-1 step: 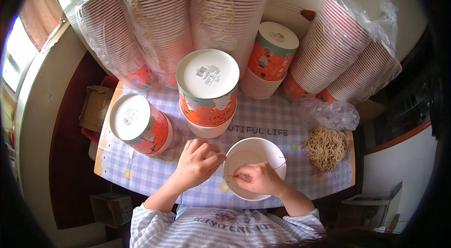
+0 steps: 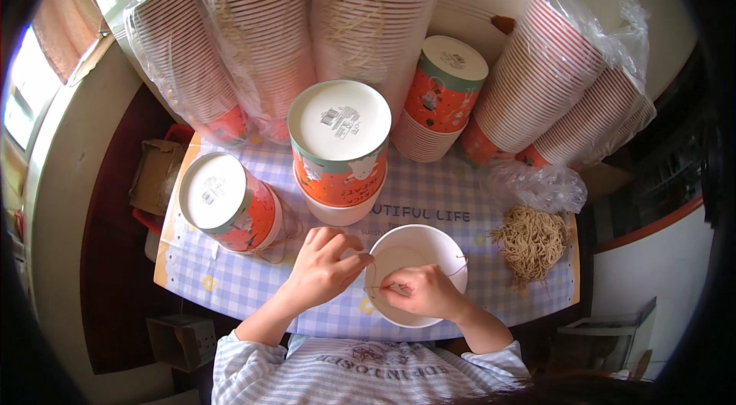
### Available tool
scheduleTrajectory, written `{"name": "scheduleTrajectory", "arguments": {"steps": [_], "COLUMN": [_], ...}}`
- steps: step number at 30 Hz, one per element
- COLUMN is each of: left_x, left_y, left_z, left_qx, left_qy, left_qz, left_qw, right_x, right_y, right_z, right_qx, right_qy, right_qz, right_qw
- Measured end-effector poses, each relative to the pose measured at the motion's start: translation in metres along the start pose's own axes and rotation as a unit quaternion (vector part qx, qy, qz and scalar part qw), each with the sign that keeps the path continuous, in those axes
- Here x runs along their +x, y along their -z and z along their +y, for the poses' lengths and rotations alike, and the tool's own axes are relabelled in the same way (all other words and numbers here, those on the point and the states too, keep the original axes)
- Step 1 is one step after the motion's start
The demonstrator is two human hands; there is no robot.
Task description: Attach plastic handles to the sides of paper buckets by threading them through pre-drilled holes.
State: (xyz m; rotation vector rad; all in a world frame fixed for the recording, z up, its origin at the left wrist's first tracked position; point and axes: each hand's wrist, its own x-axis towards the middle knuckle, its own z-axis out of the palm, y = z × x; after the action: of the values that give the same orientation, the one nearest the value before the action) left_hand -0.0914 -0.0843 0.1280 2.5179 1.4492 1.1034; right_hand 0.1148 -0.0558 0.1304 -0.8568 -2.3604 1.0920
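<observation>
A white paper bucket [image 2: 418,240] stands mouth up in front of me, near the table's front edge. My left hand [image 2: 330,267] is at its left rim, thumb and forefinger pinched on a thin string. My right hand [image 2: 418,288] reaches over the near part of the bucket's mouth, its fingertips closed on the string [image 2: 373,290] by the left wall. Another piece of string [image 2: 462,264] shows at the right rim. The exact ends between my fingers are too small to make out.
Upside-down orange buckets stand at left [image 2: 213,190], centre [image 2: 340,121] and back right [image 2: 452,64]. Tall plastic-wrapped bucket stacks [image 2: 257,29] line the back, with more [image 2: 544,60] at right. A heap of beige strings [image 2: 533,244] lies on the checked tablecloth [image 2: 491,305].
My left fingertips have shifted slightly to the right at the bucket's rim. The right hand and the bucket look the same.
</observation>
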Motion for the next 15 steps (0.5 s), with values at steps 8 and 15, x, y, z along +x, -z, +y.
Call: {"name": "scheduleTrajectory", "arguments": {"steps": [8, 15], "left_x": [0.012, 0.016], "left_y": [-0.005, -0.001], "left_z": [0.006, 0.014], "left_qx": [-0.015, -0.068], "left_qy": [-0.042, -0.046], "left_qz": [0.004, 0.009], "left_qw": [0.999, 0.997], "right_x": [-0.001, 0.004], "right_y": [0.003, 0.004], "right_z": [-0.004, -0.009], "right_qx": [-0.041, -0.084], "right_qy": [0.002, -0.012], "right_qz": [0.002, 0.002], "right_qw": [0.999, 0.996]}}
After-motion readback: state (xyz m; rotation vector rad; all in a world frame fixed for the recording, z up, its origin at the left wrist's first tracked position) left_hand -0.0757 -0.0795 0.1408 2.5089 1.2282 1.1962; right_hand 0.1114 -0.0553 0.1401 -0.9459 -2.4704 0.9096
